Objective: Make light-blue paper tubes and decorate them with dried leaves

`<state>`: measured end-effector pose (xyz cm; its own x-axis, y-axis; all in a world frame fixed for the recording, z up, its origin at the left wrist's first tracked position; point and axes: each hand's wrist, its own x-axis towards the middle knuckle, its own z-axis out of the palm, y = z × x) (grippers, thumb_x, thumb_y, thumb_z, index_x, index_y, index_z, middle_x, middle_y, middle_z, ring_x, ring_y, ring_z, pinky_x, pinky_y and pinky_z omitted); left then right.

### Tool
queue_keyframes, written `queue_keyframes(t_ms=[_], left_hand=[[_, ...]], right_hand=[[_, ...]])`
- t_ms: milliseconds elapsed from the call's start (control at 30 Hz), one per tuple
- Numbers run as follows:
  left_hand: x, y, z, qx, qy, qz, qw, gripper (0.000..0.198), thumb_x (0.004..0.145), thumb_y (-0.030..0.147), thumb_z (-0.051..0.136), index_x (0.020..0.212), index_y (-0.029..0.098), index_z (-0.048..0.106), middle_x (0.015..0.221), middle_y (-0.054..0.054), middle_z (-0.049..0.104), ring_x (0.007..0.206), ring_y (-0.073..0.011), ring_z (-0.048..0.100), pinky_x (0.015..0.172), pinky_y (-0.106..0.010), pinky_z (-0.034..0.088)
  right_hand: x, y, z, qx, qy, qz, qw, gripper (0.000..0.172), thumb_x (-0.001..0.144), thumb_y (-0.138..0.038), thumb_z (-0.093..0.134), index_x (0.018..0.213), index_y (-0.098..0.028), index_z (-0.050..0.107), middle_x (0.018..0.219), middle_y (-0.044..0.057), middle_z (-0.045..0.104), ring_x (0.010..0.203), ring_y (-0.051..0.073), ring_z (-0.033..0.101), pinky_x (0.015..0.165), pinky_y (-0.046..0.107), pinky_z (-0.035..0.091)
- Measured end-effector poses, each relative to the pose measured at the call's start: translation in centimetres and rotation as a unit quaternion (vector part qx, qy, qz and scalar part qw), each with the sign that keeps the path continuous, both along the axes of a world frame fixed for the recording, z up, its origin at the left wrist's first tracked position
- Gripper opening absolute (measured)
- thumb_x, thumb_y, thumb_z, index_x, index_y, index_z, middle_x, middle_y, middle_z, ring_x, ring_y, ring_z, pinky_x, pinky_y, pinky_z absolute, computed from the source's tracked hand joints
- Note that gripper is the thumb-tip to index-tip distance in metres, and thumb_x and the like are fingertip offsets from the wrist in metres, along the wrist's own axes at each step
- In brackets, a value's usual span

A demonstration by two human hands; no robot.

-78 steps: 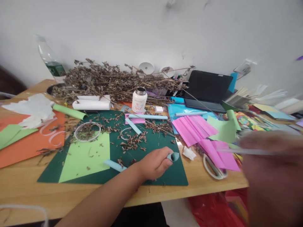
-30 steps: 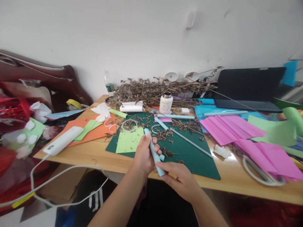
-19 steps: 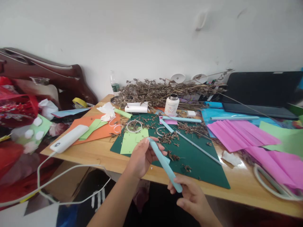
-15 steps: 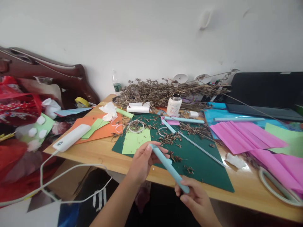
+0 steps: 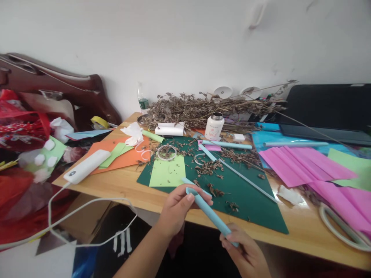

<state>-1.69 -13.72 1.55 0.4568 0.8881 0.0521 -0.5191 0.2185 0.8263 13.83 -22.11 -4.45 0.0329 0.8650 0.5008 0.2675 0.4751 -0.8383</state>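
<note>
A light blue rolled paper tube [image 5: 211, 214] slants in front of me over the table's front edge, its hollow upper end turned toward me. My left hand [image 5: 178, 208] grips that upper end, thumb pressed on the near side. Around the lower end close the fingers of my right hand [image 5: 243, 247]. A light blue strip [image 5: 187, 181] shows behind my left fingers; I cannot tell whether it is the tube's loose edge or another piece. Below lies a green cutting mat [image 5: 255, 208] with a light green sheet [image 5: 166, 173] and dry leaf crumbs [image 5: 210, 168].
More blue paper tubes [image 5: 232, 145] and a thin pale strip [image 5: 249, 181] lie on the mat. Behind stand a white open bottle [image 5: 214, 127] and dried stems [image 5: 185, 110]. Pink crepe paper [image 5: 301, 164] is at right, a white power bank-like device [image 5: 87, 166] with a cable at left.
Both hands have shifted slightly right and down with the tube. Its hollow end has turned toward me, and a blue strip now shows beyond my left fingers.
</note>
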Motion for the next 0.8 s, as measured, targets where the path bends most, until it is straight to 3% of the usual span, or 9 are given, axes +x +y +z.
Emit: queue_keyframes(t_ms=[200, 300, 433, 800], left_hand=[[1.1, -0.5, -1.3, -0.097, -0.054, -0.010, 0.994, 0.026, 0.071, 0.031, 0.054, 0.091, 0.014, 0.054, 0.080, -0.010, 0.064, 0.074, -0.0220, 0.061, 0.067, -0.033, 0.047], [1.6, -0.6, -1.8, -0.157, -0.063, -0.014, 0.986, 0.022, 0.072, 0.032, 0.052, 0.085, 0.014, 0.054, 0.072, -0.008, 0.064, 0.068, -0.0196, 0.061, 0.059, -0.029, 0.048], [1.7, 0.0, -1.8, -0.245, -0.059, 0.042, 0.967, 0.019, 0.076, 0.030, 0.046, 0.075, 0.013, 0.053, 0.060, -0.003, 0.060, 0.054, -0.0112, 0.058, 0.047, -0.018, 0.045], [0.9, 0.7, -1.6, -0.294, -0.046, 0.056, 0.953, 0.019, 0.080, 0.026, 0.040, 0.073, 0.013, 0.052, 0.057, -0.001, 0.057, 0.049, -0.0083, 0.056, 0.047, -0.017, 0.045]], right_hand=[[-0.1, -0.4, 0.8, 0.002, -0.060, -0.031, 0.998, 0.025, 0.068, -0.008, 0.050, 0.085, -0.027, 0.053, 0.069, 0.001, 0.057, 0.057, 0.013, 0.055, 0.045, 0.021, 0.045], [-0.4, -0.3, 1.6, -0.017, -0.034, 0.028, 0.999, 0.029, 0.071, -0.014, 0.051, 0.097, -0.028, 0.052, 0.073, 0.002, 0.057, 0.063, 0.014, 0.055, 0.054, 0.025, 0.047], [-0.5, 0.4, 2.7, -0.036, 0.048, 0.126, 0.990, 0.032, 0.078, -0.028, 0.042, 0.109, -0.026, 0.047, 0.078, 0.006, 0.059, 0.070, 0.016, 0.055, 0.063, 0.032, 0.047], [-1.7, 1.8, 3.5, -0.114, -0.057, 0.105, 0.986, 0.033, 0.071, -0.027, 0.053, 0.103, -0.023, 0.051, 0.077, 0.004, 0.061, 0.067, 0.014, 0.056, 0.062, 0.027, 0.045]])
